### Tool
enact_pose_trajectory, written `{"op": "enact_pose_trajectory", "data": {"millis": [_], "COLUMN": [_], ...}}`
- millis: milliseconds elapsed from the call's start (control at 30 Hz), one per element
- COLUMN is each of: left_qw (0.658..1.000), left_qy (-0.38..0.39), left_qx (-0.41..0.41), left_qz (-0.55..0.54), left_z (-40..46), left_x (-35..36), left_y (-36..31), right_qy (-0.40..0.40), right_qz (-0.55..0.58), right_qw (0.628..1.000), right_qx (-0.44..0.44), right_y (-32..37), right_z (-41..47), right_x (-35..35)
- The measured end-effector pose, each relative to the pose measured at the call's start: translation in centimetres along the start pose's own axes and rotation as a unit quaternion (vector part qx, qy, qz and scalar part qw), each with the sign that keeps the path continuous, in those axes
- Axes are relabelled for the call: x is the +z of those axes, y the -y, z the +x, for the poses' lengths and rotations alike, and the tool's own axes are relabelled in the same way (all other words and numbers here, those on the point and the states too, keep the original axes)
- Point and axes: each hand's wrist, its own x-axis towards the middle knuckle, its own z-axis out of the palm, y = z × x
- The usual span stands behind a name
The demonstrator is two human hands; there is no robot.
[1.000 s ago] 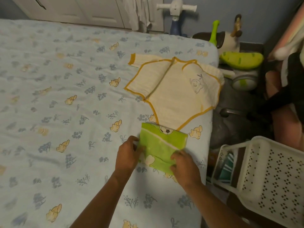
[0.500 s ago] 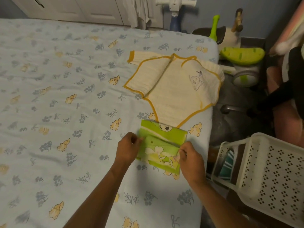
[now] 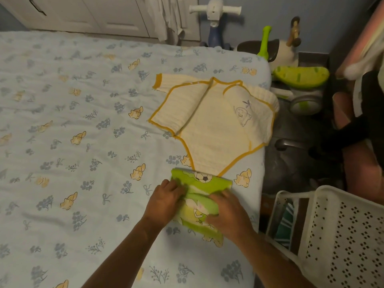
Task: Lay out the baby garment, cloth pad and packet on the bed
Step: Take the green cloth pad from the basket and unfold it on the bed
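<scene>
A cream baby garment [image 3: 216, 121] with orange trim lies flat near the bed's right edge. Just below it sits a folded green cloth pad [image 3: 199, 204] printed with a football and a cartoon figure. My left hand [image 3: 166, 199] grips the pad's left side. My right hand [image 3: 227, 217] presses on its right half, fingers curled over a fold in the middle. No packet is visible on the bed.
The bed [image 3: 72, 152] has a pale blue sheet with bear and flower prints. A white perforated basket [image 3: 332, 235] stands on the floor at lower right. Ride-on toys [image 3: 299, 73] and a scooter [image 3: 215, 15] crowd the floor beyond the bed's far right corner.
Both hands have moved inward over the green pad. The right hand has pushed a fold across its middle, so the pad looks bunched where it lay flatter before.
</scene>
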Motion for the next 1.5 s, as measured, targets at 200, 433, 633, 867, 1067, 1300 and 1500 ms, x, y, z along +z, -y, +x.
{"op": "enact_pose_trajectory", "data": {"millis": [200,433,633,867,1067,1300,1500], "left_qw": [0.998,0.98,0.939,0.775,0.908,0.966,0.989], "left_qy": [0.015,0.1,0.121,-0.055,-0.143,0.146,0.137], "left_qx": [0.0,-0.092,-0.187,-0.358,-0.167,-0.097,-0.044], "left_qz": [-0.069,-0.146,-0.263,-0.517,-0.357,-0.188,-0.03], "left_z": [1.6,7.6,14.8,17.7,11.7,5.9,2.8], "left_x": [-1.9,-7.3,-8.6,-5.8,-4.5,-2.7,-5.3], "left_y": [0.1,-0.4,-0.9,-0.4,-0.6,0.1,-0.6], "right_qy": [-0.046,-0.104,-0.199,-0.2,-0.286,-0.084,-0.072], "right_qz": [-0.082,0.071,0.251,0.549,0.224,0.021,-0.061], "right_qw": [0.995,0.991,0.933,0.799,0.93,0.996,0.995], "right_qx": [-0.02,0.055,0.166,0.146,0.048,0.033,-0.029], "right_y": [-0.2,0.1,0.6,0.1,-0.8,0.0,1.3], "right_z": [-0.6,2.4,7.9,10.1,6.7,4.2,1.0], "right_x": [1.2,-4.4,-9.0,-9.7,-5.9,-2.3,-2.2]}}
